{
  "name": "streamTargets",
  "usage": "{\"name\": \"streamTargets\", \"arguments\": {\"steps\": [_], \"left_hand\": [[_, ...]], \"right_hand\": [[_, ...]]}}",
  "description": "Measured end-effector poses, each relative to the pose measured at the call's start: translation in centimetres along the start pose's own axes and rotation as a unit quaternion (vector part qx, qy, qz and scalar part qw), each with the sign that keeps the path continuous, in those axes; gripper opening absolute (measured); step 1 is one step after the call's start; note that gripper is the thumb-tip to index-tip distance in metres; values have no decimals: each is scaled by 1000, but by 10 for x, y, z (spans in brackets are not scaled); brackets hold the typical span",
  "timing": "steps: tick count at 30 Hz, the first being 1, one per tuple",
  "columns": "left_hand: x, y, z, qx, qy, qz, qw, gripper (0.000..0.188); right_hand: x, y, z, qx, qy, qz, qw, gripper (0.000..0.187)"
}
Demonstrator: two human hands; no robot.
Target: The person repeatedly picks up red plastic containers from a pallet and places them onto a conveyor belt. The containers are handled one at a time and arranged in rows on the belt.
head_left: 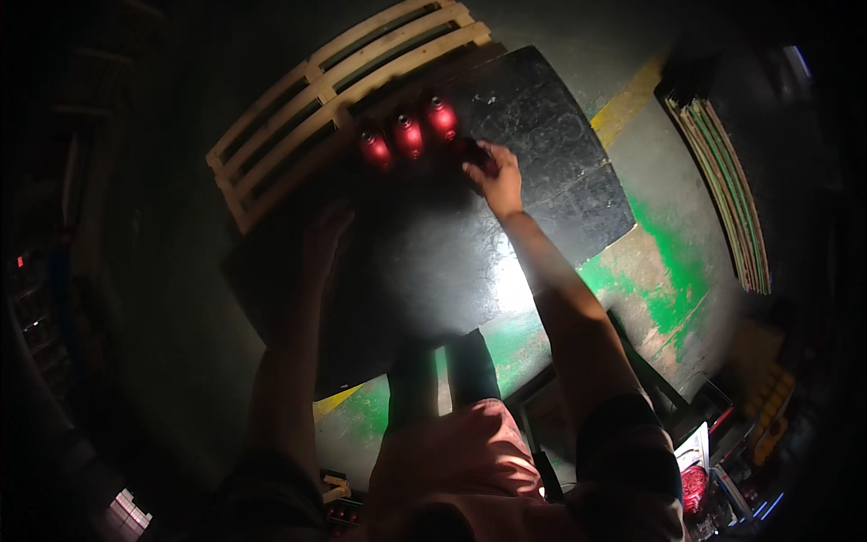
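Observation:
Three glossy red rounded parts with silver tips lie in a slanted row on a black sheet-covered surface [560, 163]: a left one [374, 151], a middle one [409, 138] and a right one [442, 119]. Just right of the row, my right hand [498, 177] is closed around a dark red rounded part [476, 156], which is in shadow and partly covered by the fingers. My left hand [327, 231] hovers in deep shadow over the left side of the surface, fingers apparently stretched out, with nothing visible in them.
A wooden pallet [325, 81] adjoins the far left edge of the black surface. Flat boards [722, 190] are stacked at the right on the floor. Green paint patches [664, 262] mark the floor. Near my right elbow are a dark frame and a red round object [694, 488].

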State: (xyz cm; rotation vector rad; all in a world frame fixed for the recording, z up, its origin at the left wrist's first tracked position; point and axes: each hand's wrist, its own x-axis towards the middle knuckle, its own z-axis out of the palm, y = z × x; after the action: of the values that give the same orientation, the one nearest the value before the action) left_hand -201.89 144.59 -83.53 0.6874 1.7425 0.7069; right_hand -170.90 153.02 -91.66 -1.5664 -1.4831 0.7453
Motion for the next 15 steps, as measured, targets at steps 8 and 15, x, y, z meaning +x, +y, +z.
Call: {"name": "streamTargets", "arguments": {"steps": [8,15], "left_hand": [[259,13,67,105,27,351,930,29],[274,12,73,45,69,385,919,28]], "right_hand": [[44,67,95,64,7,-61,996,25],[81,66,102,209,-104,50,971,43]]}}
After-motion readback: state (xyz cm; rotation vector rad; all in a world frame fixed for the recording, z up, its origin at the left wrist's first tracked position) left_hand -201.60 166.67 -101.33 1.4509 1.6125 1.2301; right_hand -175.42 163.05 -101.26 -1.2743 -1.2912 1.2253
